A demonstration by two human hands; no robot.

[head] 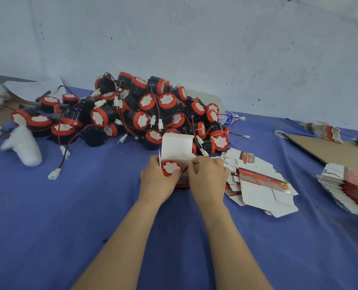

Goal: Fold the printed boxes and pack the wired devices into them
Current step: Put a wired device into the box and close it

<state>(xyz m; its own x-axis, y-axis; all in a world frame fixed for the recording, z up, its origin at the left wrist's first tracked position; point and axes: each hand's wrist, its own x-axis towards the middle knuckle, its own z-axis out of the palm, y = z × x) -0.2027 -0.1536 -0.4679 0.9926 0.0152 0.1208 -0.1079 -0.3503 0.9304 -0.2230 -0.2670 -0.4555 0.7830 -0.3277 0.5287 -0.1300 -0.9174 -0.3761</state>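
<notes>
A folded printed box (177,146) stands on the blue cloth with its white lid flap raised. A round red-rimmed device (171,168) with a white centre sits in the box's open mouth. My left hand (156,181) grips the box's left side and the device. My right hand (208,176) holds the box's right side, fingers pinched at its edge. Behind the box lies a large heap of black and red wired devices (144,107) with white connectors. Flat unfolded boxes (261,181) are scattered just right of my right hand.
A stack of flat boxes (349,189) sits at the right edge, with a brown cardboard sheet (328,149) behind it. A white foam piece (25,145) lies at the left. A plastic water bottle (228,118) lies behind the heap. A wall closes the far side.
</notes>
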